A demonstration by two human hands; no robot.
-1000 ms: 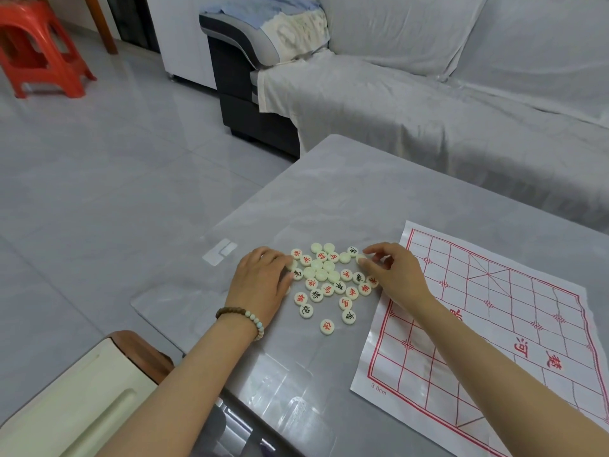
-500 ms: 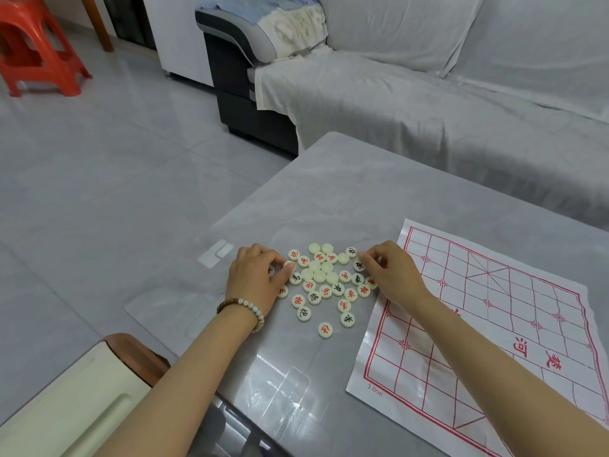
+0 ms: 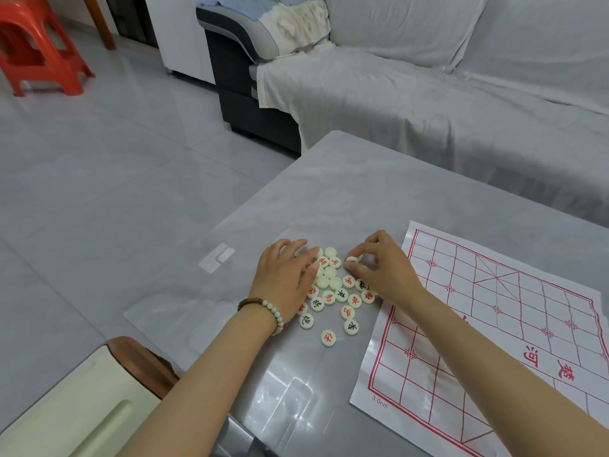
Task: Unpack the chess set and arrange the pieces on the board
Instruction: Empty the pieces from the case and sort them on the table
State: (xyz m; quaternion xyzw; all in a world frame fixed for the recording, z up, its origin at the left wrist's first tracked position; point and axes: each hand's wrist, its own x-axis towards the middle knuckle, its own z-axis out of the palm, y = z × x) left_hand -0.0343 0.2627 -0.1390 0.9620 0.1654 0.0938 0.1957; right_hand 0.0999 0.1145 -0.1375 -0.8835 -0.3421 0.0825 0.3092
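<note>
- The board, a thin paper sheet printed with a red grid, lies flat on the grey surface. No piece stands on any part of it that I can see.
- The pieces sit in a loose heap on the surface just off the board's left edge. They are small cream discs, some showing red or black characters and some lying blank side up.
- One stray piece lies a little apart, at the heap's near edge, also to the left of the board.
- The right hand hovers over the side of the heap nearest the board. Its fingers and thumb pinch a pale piece, tilted up on its rim.
- The left hand, with a beaded bracelet on the wrist, covers the side of the heap farthest from the board. Its fingers lie close together and slightly bent over the discs. I cannot tell whether they hold one.
- The discs look light, hard and smooth, so on this glossy surface they would probably skid if nudged.
- The best hold looks like the rim, between thumb and forefinger, lifting rather than dragging.
- The sheet looks flimsy, and its far edge ripples. A sliding wrist could easily shift it, so pieces are best set straight down onto the crossings.
</note>
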